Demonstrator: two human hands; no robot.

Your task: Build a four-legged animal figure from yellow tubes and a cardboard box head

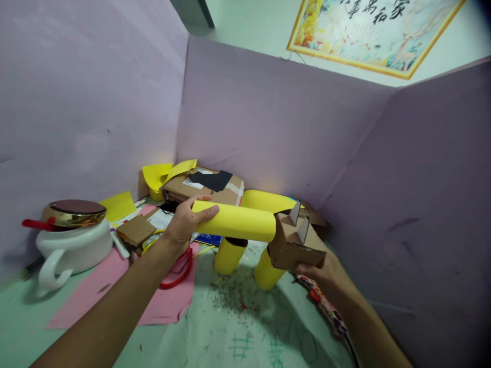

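My left hand [188, 221] grips the left end of a yellow paper tube [238, 221], thumb on top and fingers behind. The tube lies level in the air, and its right end meets a small brown cardboard box [293, 245]. My right hand [324, 268] holds that box from the right and below, the thumb on its near lower edge. Two pointed grey-brown flaps stick up from the box top. Below, one short yellow tube [230, 255] stands upright on the table, and another yellow tube [266, 271] stands partly hidden behind the box.
A white mug [76, 245] with a gold-rimmed lid stands at left. Pink paper [169, 306], scissors and cardboard scraps lie beside it. A flat cardboard carton [203, 186] sits at the back. Purple panels [268, 112] enclose the green table [215, 337]; dark crumbs lie mid-table.
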